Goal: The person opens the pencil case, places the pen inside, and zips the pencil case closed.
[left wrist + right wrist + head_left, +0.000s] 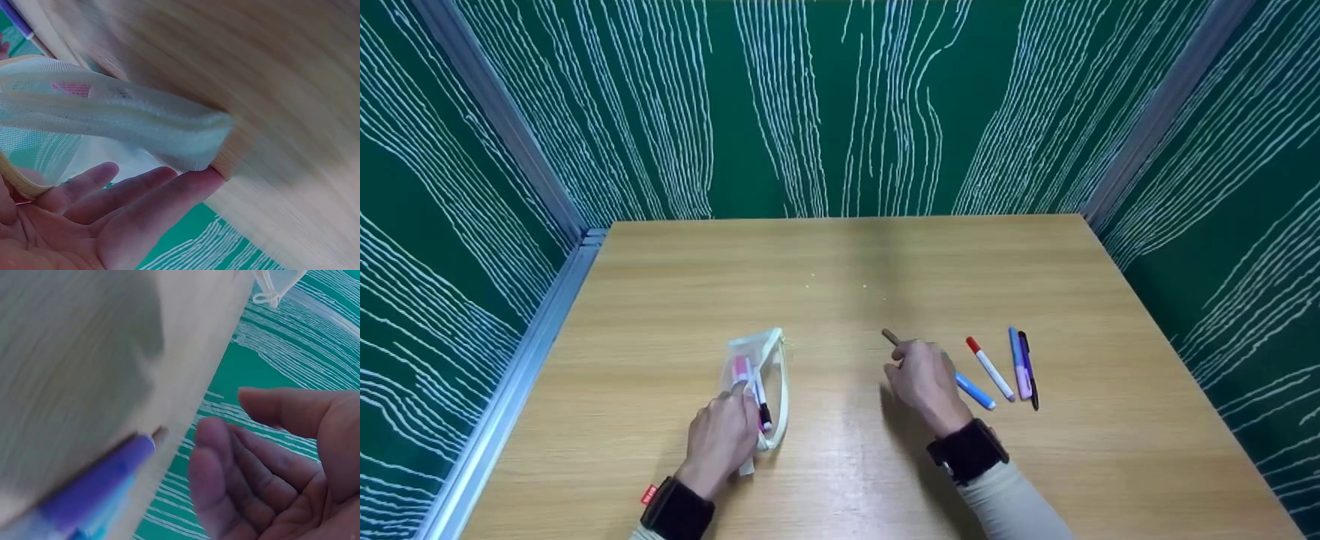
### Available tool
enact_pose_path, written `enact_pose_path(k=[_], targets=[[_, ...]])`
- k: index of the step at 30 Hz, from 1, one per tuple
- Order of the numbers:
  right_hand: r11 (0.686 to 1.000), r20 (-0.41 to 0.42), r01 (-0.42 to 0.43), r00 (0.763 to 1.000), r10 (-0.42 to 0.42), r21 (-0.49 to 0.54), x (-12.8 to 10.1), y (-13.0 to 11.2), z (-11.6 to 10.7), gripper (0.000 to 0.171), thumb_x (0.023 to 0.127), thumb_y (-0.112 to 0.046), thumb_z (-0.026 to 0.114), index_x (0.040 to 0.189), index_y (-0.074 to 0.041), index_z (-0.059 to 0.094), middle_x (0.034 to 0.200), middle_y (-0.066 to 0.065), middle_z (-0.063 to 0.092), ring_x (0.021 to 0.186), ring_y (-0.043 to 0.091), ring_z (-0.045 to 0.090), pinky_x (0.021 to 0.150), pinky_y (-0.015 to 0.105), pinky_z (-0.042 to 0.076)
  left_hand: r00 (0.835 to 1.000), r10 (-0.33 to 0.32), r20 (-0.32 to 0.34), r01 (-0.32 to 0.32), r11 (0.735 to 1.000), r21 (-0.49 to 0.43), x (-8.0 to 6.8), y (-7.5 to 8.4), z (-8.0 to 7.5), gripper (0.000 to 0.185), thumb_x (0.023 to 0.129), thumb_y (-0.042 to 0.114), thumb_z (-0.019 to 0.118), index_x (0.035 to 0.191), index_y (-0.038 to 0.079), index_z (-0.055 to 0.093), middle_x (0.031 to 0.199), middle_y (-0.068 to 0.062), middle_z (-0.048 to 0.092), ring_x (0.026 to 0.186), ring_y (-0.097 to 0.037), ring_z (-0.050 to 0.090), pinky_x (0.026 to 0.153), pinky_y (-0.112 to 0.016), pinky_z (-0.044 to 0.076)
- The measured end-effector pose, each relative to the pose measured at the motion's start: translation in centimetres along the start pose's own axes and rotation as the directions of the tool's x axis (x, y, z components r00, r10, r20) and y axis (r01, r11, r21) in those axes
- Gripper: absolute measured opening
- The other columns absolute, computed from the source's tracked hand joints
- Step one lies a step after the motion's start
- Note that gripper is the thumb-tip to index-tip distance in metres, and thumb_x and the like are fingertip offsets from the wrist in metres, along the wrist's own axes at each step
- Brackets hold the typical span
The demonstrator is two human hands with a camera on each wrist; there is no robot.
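Observation:
A pale mesh zip pouch (741,349) lies left of centre, its mouth facing right. My left hand (721,435) grips its near left side; in the left wrist view, the other fingers (140,219) extend alongside the mesh. Inside are a pink marker (741,367) and a white marker with a black cap (765,416). Over the table, my right hand (922,379) has its fingers loosely bent, with a gap at the thumb in the right wrist view. Just past its fingertips shows the brown end of a pen (890,337); the rest is hidden.
Right of my right hand lie a blue marker (976,391), a white marker with a red cap (990,367), a blue-and-purple marker (1020,364) and a black pen (1030,371). Green walls (840,105) with white lines enclose the wooden table (735,262) behind and at both sides.

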State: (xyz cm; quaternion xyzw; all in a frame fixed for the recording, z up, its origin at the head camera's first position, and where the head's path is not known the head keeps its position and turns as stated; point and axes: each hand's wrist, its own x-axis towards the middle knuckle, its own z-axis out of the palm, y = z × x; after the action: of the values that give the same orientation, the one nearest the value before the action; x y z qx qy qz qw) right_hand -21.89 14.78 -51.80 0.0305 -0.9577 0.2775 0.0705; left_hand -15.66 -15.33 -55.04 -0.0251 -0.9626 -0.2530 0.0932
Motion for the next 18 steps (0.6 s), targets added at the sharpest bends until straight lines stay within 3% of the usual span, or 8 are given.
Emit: enact_pose_path(k=[4, 10, 14, 18], targets=[[0.990, -0.015, 0.010, 1.000, -0.012, -0.139, -0.2, 0.7, -0.8, 0.006, 0.082, -0.014, 0.078, 0.082, -0.008, 0.078, 0.074, 0.007, 0.071, 0.062, 0.024, 0.064, 0.054, 0.042, 0.052, 1.000, -0.007, 0.014, 0.007, 1.000, -0.006, 0.0, 0.0, 0.1, 0.024, 0.105, 0.019, 0.044, 0.101, 0.005, 0.063, 0.068, -0.005, 0.054, 0.052, -0.021, 0.050, 0.048, -0.039, 0.045], [0.960, -0.005, -0.015, 1.000, 0.014, -0.279, -0.5, 1.7, -1.9, 0.040, 0.088, -0.034, 0.081, 0.061, -0.012, 0.059, 0.058, 0.004, 0.055, 0.051, 0.024, 0.055, 0.046, 0.042, 0.046, 1.000, -0.011, 0.023, 0.012, 1.000, -0.019, 0.0, 0.2, 0.0, 0.027, 0.106, 0.019, 0.043, 0.107, 0.003, 0.064, 0.067, -0.005, 0.053, 0.051, -0.020, 0.049, 0.046, -0.037, 0.043], [0.951, -0.001, -0.017, 1.000, 0.017, -0.310, -0.6, 2.5, -2.2, 0.052, 0.089, -0.044, 0.077, 0.057, -0.015, 0.048, 0.057, 0.004, 0.051, 0.050, 0.025, 0.054, 0.046, 0.045, 0.046, 1.000, -0.005, 0.000, 0.005, 1.000, 0.004, -0.1, 0.2, 0.0, 0.030, 0.105, 0.019, 0.045, 0.116, 0.000, 0.065, 0.073, -0.012, 0.060, 0.057, -0.028, 0.058, 0.049, -0.043, 0.048], [0.950, 0.001, -0.007, 1.000, 0.007, -0.312, -0.8, 3.1, -2.2, 0.048, 0.084, -0.032, 0.081, 0.057, -0.015, 0.044, 0.057, 0.004, 0.051, 0.051, 0.025, 0.054, 0.047, 0.046, 0.047, 1.000, 0.005, -0.015, -0.005, 1.000, 0.012, -0.2, 0.2, 0.1, 0.029, 0.104, 0.019, 0.047, 0.115, 0.000, 0.066, 0.073, -0.012, 0.060, 0.057, -0.028, 0.058, 0.050, -0.045, 0.049]])
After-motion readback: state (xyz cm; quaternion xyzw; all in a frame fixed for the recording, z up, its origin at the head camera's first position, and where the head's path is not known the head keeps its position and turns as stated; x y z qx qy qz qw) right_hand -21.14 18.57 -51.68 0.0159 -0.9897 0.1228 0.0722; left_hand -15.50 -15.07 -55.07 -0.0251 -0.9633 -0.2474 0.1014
